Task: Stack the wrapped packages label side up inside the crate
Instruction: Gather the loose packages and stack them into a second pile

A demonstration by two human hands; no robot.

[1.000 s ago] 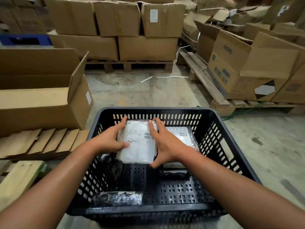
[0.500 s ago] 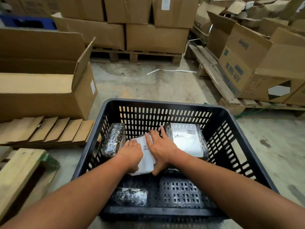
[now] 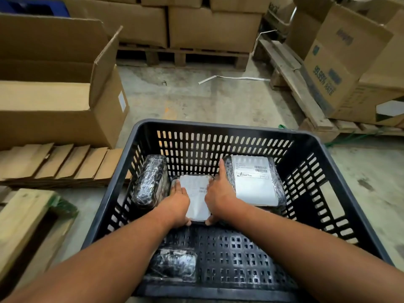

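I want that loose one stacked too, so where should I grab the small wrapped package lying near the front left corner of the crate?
Take the small wrapped package by its two short ends, coming straight down from above. It lies flat on the crate floor, apart from the others, so the top is open, though the left arm crosses over its near-left side. No label shows on top, so it likely needs turning over.

Soft, even overhead light filled the warehouse, dim and warm, casting only faint shadows on the concrete floor. Glare glinted off a plastic-wrapped package. Wide-angle distortion bowed the cardboard boxes at the edges; the forearms blurred near the frame's bottom.
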